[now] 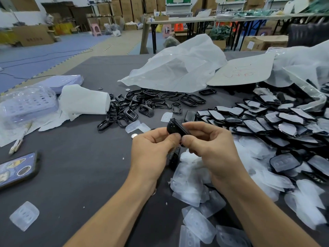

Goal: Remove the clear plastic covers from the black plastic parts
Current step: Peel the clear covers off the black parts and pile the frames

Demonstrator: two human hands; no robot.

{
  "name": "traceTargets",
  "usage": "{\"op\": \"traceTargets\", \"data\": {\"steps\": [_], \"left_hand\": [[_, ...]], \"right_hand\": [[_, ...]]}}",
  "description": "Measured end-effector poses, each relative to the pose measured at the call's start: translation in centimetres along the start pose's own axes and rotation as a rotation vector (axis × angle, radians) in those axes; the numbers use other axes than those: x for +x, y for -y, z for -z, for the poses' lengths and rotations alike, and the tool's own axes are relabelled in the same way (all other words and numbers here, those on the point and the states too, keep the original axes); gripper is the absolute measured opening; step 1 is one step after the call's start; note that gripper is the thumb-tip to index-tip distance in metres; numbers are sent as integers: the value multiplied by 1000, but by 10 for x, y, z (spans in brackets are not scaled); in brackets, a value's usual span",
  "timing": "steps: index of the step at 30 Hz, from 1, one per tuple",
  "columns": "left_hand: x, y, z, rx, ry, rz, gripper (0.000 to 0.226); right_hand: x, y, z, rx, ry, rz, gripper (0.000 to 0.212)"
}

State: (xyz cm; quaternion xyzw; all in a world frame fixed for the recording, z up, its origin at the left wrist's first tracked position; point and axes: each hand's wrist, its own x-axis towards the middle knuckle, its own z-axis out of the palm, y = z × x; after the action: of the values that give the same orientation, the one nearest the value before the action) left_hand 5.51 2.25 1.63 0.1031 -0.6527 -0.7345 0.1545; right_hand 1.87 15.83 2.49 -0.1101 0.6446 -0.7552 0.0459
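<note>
Work surface: wide table (85,179) w/ dark grey, matte, felt-like top. Room behind is a warehouse: stacked brown cardboard boxes (124,8), blue foam floor mats (53,49), long folding tables (179,20), a pink stool (96,30).

Center, above the table: left hand (151,148) and right hand (210,141) both pinch one black plastic part (175,128) btwn thumbs and fingers. It's rounded, glossy, w/ small pale dots. Can't tell if its cover is on.

Right: big heap of covered black parts (267,120), flat, shield-shaped, each under a cloudy translucent skin. Near edge, under the right wrist: pile of loose clear covers (195,184), thin, soft-looking, w/ molded oval bumps. One more single cover (25,215) lies apart at lower left.

Mid-table: tangle of shiny black frames (142,104), open loops. Behind them a crumpled white plastic bag (178,68) and a beige card sheet (243,72) w/ red scrawl. Left: lavender slotted basket (26,104) in clear wrap, white paper roll (85,100), phone (17,169) in a patterned case.
</note>
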Motion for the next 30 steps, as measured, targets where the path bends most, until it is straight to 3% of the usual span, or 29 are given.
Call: {"op": "traceTargets", "data": {"steps": [2,8,13,15,18,20,21,23,25,28,30], "left_hand": [[1,-1,0,-92,0,98,17],[5,-5,6,-342,118,256,11],[8,-3,12,-268,110,241,14],[6,0,8,-125,41,217,12],[-1,-1,1,-105,53,184,20],[-2,-2,-1,-123,51,177,14],[-1,-3,-1,-124,27,181,4],[4,0,4,-65,-59,178,20],[9,0,9,-31,-142,165,37],[16,-1,17,-42,-176,155,43],[19,1,20,-38,-169,151,45]], "right_hand": [[0,-1,-1,-91,11,27,19],[2,-1,0,-167,56,76,27],[0,-1,-1,-164,40,59,23],[-2,-2,3,-353,-86,139,20],[-7,-3,5,-826,-250,419,16],[-7,-4,2,-1018,-181,604,13],[-7,-5,1,-1040,-120,610,12],[-5,-3,1,-949,-14,450,17],[-5,0,6,-835,-48,309,30],[-1,3,13,-1034,-152,255,33],[1,5,15,-1230,-50,138,26]]}}
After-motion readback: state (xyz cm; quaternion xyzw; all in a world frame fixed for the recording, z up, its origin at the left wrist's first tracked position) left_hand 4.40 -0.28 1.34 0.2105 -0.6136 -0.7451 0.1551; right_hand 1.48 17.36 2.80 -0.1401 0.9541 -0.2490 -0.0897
